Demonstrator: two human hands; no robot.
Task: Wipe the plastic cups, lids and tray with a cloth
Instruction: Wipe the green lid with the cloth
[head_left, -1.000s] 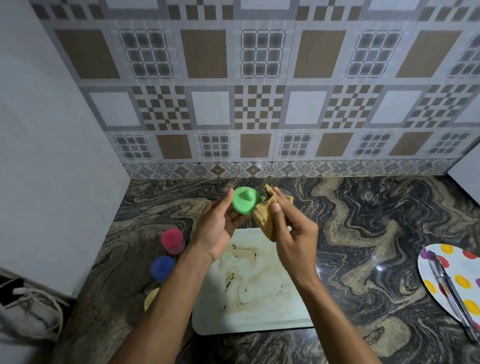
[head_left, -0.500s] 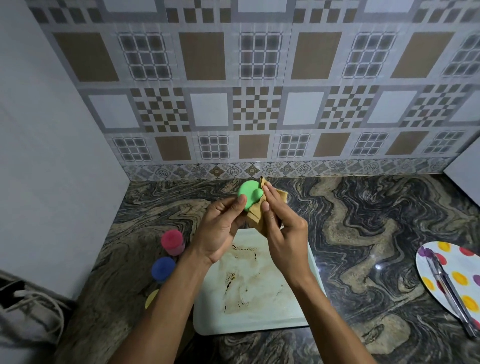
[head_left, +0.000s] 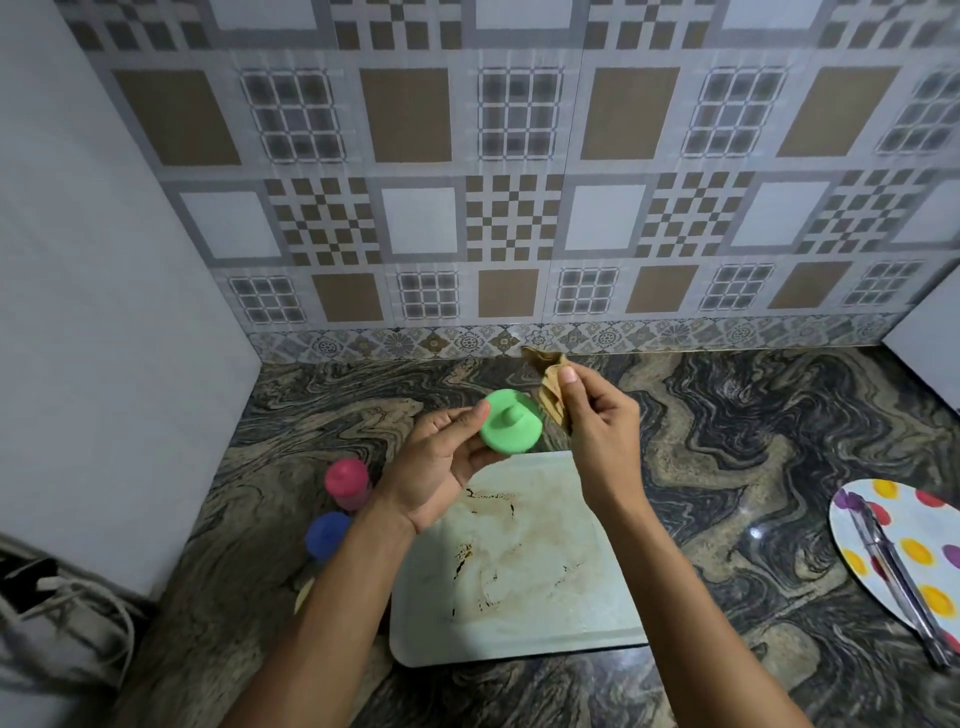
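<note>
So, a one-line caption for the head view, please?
Left hand holds a green lid beside the cloth gripped by the right hand, above a stained tray.

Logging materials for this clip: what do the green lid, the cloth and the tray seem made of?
The green lid: probably plastic, matte; even colour and a moulded knob. The cloth: soft tan fabric; it crumples into folds. The tray: pale and smooth with rounded corners, plastic or coated metal, cannot tell which; brown stains sit on its surface.
</note>
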